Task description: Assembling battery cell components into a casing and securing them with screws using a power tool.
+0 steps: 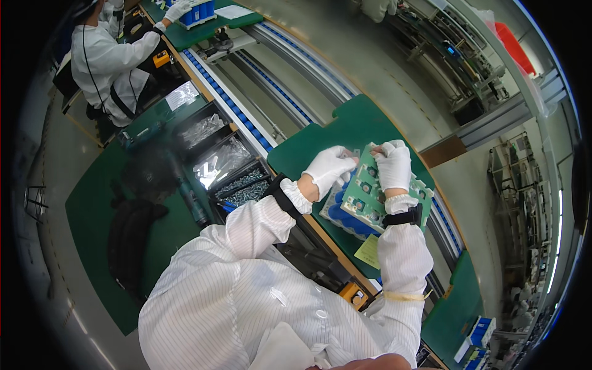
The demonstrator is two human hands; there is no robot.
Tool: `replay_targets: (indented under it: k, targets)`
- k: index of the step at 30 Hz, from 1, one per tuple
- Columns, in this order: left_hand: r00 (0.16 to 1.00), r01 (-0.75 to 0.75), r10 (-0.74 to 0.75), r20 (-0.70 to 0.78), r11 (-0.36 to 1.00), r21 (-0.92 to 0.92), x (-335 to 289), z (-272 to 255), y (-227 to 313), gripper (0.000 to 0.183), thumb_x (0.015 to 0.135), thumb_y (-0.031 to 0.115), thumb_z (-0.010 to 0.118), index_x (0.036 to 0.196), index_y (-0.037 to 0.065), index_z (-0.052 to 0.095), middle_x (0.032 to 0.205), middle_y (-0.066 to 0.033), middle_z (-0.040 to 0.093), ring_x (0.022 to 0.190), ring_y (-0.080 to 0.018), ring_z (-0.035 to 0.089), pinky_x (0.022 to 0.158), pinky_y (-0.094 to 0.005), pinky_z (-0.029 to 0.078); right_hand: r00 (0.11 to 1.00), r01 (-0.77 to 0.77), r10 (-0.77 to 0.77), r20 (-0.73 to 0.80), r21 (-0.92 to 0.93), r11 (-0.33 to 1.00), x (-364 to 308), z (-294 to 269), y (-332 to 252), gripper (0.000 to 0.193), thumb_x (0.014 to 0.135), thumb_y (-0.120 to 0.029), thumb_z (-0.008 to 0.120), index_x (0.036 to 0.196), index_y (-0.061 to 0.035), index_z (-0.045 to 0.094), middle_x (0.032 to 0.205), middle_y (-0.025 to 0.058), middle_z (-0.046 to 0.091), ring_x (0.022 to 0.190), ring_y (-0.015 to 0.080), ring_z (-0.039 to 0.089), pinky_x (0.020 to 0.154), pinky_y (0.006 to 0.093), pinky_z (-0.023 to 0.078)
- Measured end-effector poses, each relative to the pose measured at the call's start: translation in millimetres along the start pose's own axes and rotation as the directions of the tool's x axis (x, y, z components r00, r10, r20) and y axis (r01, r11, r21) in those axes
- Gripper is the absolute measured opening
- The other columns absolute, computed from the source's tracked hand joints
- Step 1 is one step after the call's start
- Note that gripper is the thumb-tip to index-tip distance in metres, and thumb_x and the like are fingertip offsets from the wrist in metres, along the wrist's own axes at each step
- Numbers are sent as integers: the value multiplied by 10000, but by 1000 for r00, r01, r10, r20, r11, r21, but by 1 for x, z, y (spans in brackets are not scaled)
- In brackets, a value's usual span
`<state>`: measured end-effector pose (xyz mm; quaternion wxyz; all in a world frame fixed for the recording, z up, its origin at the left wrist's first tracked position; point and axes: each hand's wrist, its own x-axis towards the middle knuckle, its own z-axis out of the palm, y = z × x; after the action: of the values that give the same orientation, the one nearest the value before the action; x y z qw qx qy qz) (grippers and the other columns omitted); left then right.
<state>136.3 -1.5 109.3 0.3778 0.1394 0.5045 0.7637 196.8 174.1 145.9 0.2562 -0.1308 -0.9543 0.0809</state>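
Note:
A pale green plate with round cut-outs [365,188] lies over a block of blue cylinders or cells [345,216], tilted on the green work board [302,145]. My right hand [393,165], in a white fingertip-less glove, reaches across the plate; its fingers are pinched at the plate's far edge. Beside the block's far left corner, my left hand [332,168] is gloved the same way, with thumb and fingers brought together. Something small and greyish may sit at its fingertips, but I cannot make it out. A yellow-green paper slip [369,251] lies at the block's near side.
Bins of screws [246,188] and plastic bags [222,157] stand left of the work board. A conveyor with blue rollers [231,105] runs beneath it. A power screwdriver [191,200] lies on the left green table. At far left, another person [114,65] works at a blue block.

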Motion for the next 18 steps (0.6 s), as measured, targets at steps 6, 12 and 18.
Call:
replay_targets:
  k: [6, 12, 18]
  targets:
    - [996, -74, 76, -41, 995, 65, 3, 10, 5, 174, 869, 161, 670, 920, 26, 571, 694, -3, 554, 540, -74, 537, 447, -210, 383, 937, -324, 125, 326, 681, 656, -6, -18, -24, 156, 869, -85, 647, 1000, -9, 683, 825, 15, 654, 741, 92, 573, 703, 225, 462]
    - [990, -126, 135, -50, 978, 165, -1, 13, 1, 158, 873, 133, 606, 969, 9, 583, 747, -30, 573, 533, -80, 522, 440, -217, 378, 962, -260, 142, 233, 623, 738, -15, -13, -8, 142, 862, -77, 662, 989, -23, 692, 853, 61, 679, 774, 114, 605, 723, 256, 485]
    - [995, -3, -12, -103, 989, -149, 0, -12, -18, 277, 910, 84, 480, 1158, -39, 505, 893, -85, 606, 552, -87, 511, 437, -216, 391, 971, -113, 48, 232, 274, 955, -17, -20, -16, 69, 783, -65, 690, 845, -40, 675, 817, 120, 657, 781, 265, 636, 714, 347, 511]
